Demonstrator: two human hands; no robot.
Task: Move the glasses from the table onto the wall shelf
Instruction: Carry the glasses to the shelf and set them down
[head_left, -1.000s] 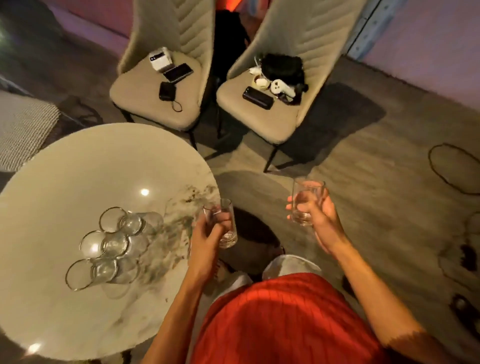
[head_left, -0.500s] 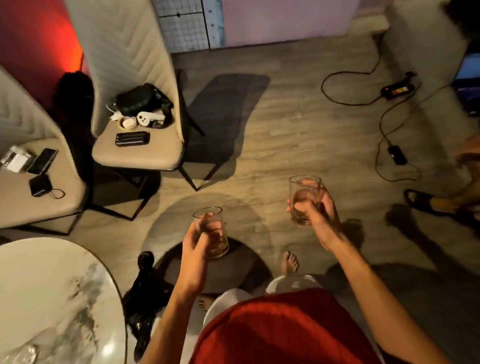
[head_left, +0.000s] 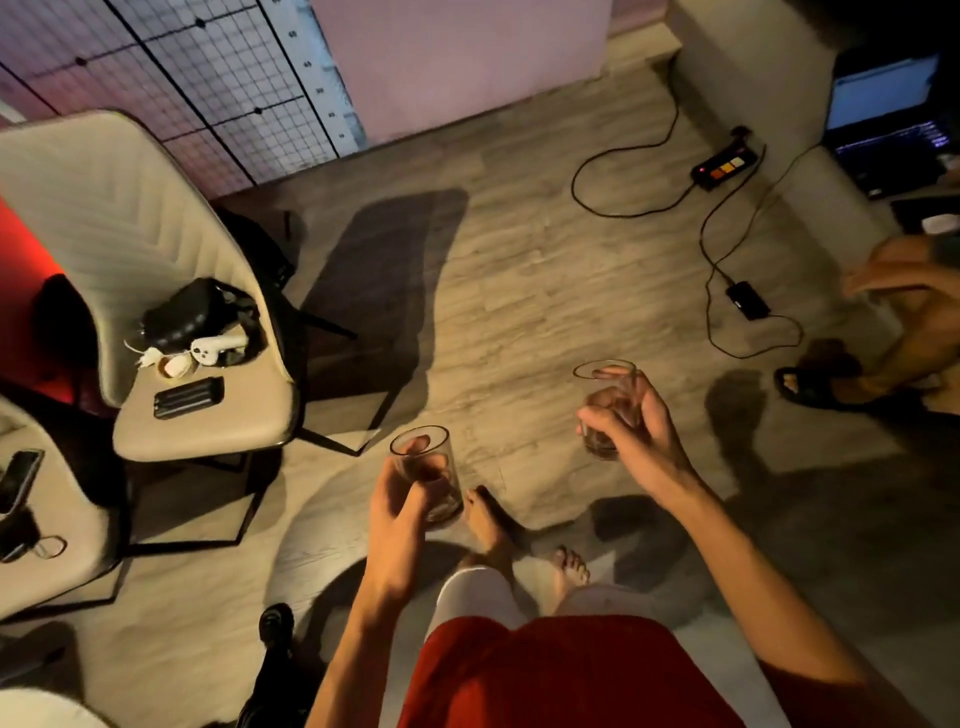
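Note:
I carry two clear drinking glasses over the wooden floor. My left hand (head_left: 397, 512) is wrapped around one glass (head_left: 423, 457), held upright at centre. My right hand (head_left: 631, 423) grips the other glass (head_left: 608, 392), slightly higher and to the right, fingers over its rim. Only a sliver of the white round table (head_left: 31, 709) shows at the bottom left corner. No wall shelf is in view.
A beige chair (head_left: 171, 415) with a black bag, controller and case stands at left, a second chair (head_left: 47, 525) with a phone beside it. A power strip (head_left: 724, 166) and cables lie on the floor at upper right. Another person's sandalled foot (head_left: 815, 387) is at right.
The view has swung right, away from the table: the table and its remaining glasses left the frame, the chairs slid left. Both hands still hold their glasses.

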